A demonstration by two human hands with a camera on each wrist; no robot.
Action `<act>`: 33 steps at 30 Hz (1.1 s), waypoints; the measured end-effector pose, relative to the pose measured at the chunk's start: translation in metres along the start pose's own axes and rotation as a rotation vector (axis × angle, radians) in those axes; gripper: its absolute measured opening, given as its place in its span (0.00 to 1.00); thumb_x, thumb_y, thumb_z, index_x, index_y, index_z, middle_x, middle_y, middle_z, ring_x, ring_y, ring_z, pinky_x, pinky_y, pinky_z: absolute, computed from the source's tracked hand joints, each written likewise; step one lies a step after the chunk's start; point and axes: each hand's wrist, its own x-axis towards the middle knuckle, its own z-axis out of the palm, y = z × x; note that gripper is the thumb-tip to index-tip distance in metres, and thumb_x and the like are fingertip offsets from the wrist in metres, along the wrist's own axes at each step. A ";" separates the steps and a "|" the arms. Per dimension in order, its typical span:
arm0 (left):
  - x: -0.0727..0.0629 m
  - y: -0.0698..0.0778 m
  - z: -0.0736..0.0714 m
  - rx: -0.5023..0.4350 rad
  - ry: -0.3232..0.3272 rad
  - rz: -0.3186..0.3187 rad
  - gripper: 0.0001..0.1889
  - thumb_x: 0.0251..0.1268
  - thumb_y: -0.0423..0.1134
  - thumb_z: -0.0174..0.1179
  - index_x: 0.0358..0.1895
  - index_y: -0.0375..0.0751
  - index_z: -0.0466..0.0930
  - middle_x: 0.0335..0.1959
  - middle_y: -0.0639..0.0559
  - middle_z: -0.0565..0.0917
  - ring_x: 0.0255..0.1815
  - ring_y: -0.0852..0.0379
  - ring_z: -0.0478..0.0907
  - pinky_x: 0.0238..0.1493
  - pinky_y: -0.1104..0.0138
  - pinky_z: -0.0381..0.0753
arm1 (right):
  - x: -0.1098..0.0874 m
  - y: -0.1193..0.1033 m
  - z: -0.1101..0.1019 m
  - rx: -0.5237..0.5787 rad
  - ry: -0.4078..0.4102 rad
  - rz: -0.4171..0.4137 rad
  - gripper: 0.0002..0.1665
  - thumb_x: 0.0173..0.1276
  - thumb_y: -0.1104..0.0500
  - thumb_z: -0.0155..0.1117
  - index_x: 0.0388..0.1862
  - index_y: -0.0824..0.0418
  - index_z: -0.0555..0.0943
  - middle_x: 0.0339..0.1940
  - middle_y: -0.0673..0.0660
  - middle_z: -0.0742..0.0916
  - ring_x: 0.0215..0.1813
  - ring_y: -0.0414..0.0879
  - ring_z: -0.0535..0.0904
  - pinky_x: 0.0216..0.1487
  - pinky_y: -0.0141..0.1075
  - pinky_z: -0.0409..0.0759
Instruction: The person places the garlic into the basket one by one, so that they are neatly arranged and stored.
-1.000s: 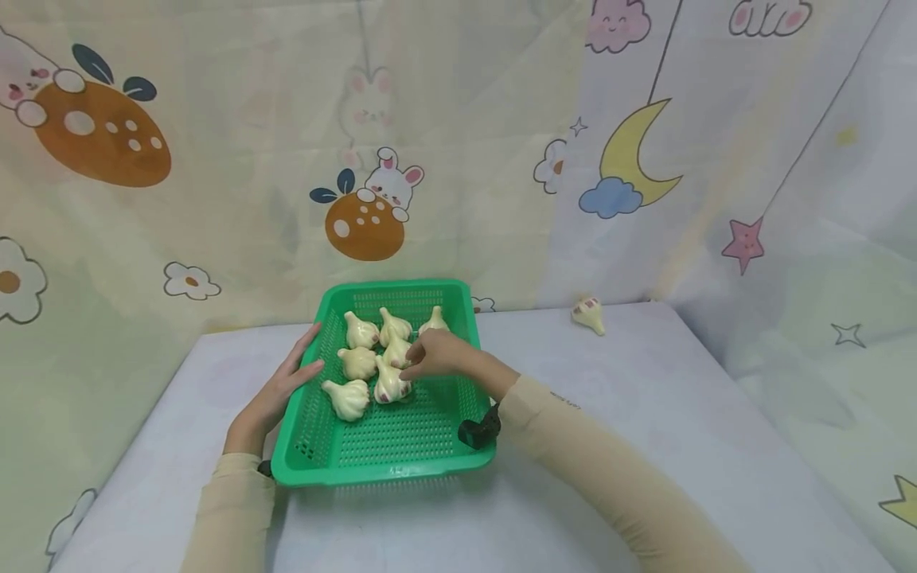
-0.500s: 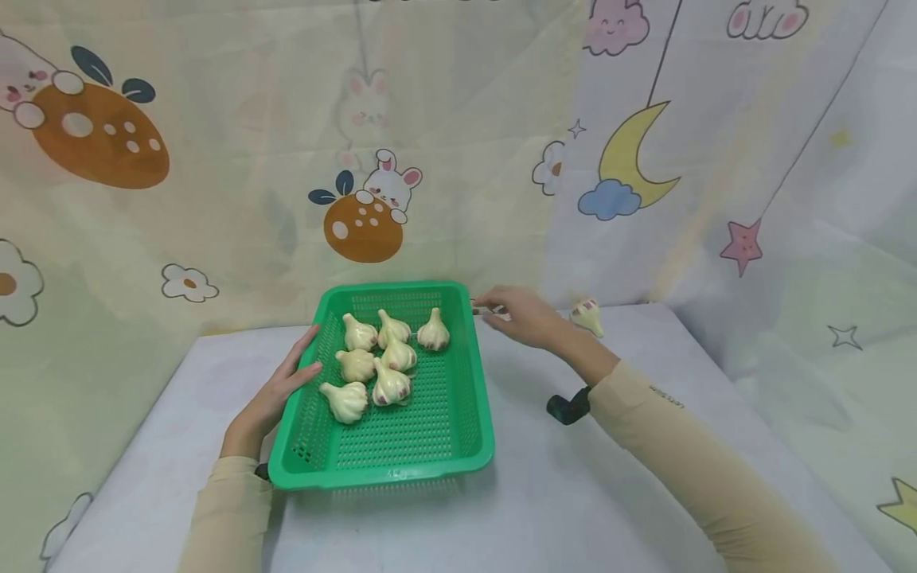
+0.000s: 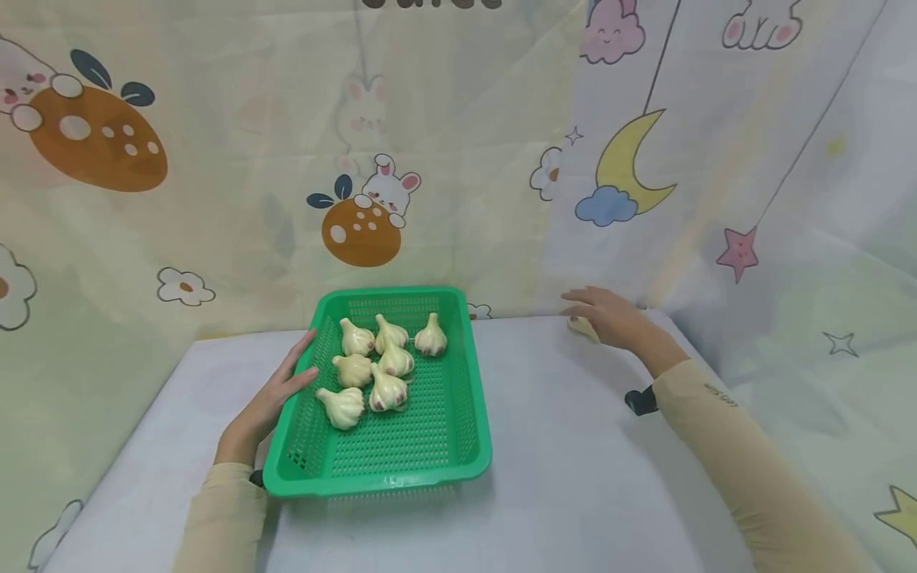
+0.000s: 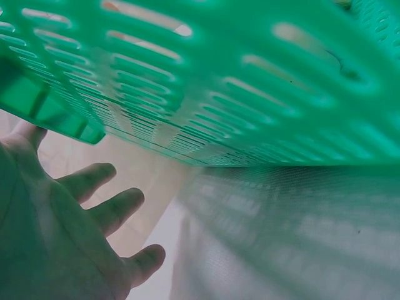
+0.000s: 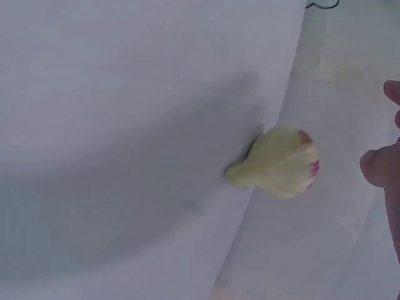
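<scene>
A green plastic basket (image 3: 380, 481) stands left of the table's middle, with several garlic bulbs (image 3: 388, 390) in its left and back parts. My left hand (image 3: 267, 402) lies along the basket's left side, fingers spread; in the left wrist view the straight fingers (image 4: 119, 209) are beneath the rim, beside the slotted wall. Over at the back right, my right hand (image 3: 605, 317) hovers above a lone garlic bulb (image 5: 278, 164), partly covering it in the head view. The right wrist view shows that bulb apart from the fingers, with nothing held.
The white table (image 3: 552, 446) ends at the back against a hanging cloth (image 3: 487, 199) printed with cartoons. The lone bulb lies at the table's back edge. A dark wrist camera (image 3: 641, 400) hangs under the right wrist.
My right hand has moved from inside the basket, out over its right side, to the lone garlic bulb at the back right. The left hand has stayed at the basket's side.
</scene>
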 end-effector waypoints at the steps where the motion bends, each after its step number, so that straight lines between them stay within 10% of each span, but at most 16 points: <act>1: 0.000 0.000 0.000 0.003 0.001 0.001 0.33 0.76 0.43 0.40 0.77 0.63 0.34 0.78 0.47 0.32 0.76 0.38 0.35 0.59 0.73 0.65 | -0.003 0.004 0.002 -0.019 -0.008 -0.011 0.30 0.54 0.76 0.66 0.56 0.58 0.80 0.65 0.61 0.76 0.66 0.61 0.69 0.66 0.56 0.65; 8: 0.000 -0.002 0.002 -0.025 0.007 0.008 0.33 0.76 0.42 0.40 0.77 0.62 0.34 0.78 0.49 0.30 0.76 0.38 0.28 0.68 0.36 0.43 | -0.011 0.022 0.013 -0.104 -0.107 0.008 0.50 0.45 0.82 0.69 0.66 0.51 0.71 0.71 0.57 0.69 0.70 0.61 0.63 0.65 0.57 0.65; 17: -0.002 -0.001 0.001 -0.037 0.004 0.011 0.33 0.77 0.42 0.40 0.77 0.61 0.33 0.78 0.50 0.31 0.77 0.38 0.31 0.67 0.36 0.43 | -0.018 0.038 0.029 -0.155 -0.203 0.017 0.58 0.44 0.79 0.72 0.73 0.47 0.62 0.76 0.54 0.61 0.76 0.55 0.55 0.69 0.55 0.62; 24: -0.003 0.001 0.002 -0.028 0.019 0.005 0.33 0.76 0.42 0.40 0.77 0.63 0.35 0.78 0.50 0.31 0.77 0.39 0.27 0.66 0.33 0.40 | -0.022 0.050 0.040 -0.275 -0.129 -0.130 0.53 0.45 0.80 0.69 0.71 0.55 0.65 0.73 0.58 0.67 0.73 0.55 0.61 0.71 0.50 0.60; 33: -0.002 0.000 0.003 -0.024 0.024 0.000 0.33 0.76 0.42 0.39 0.77 0.63 0.35 0.78 0.51 0.31 0.77 0.39 0.29 0.67 0.35 0.43 | -0.022 0.057 0.051 -0.198 -0.130 -0.075 0.54 0.45 0.80 0.70 0.72 0.54 0.64 0.73 0.57 0.67 0.73 0.55 0.60 0.70 0.51 0.61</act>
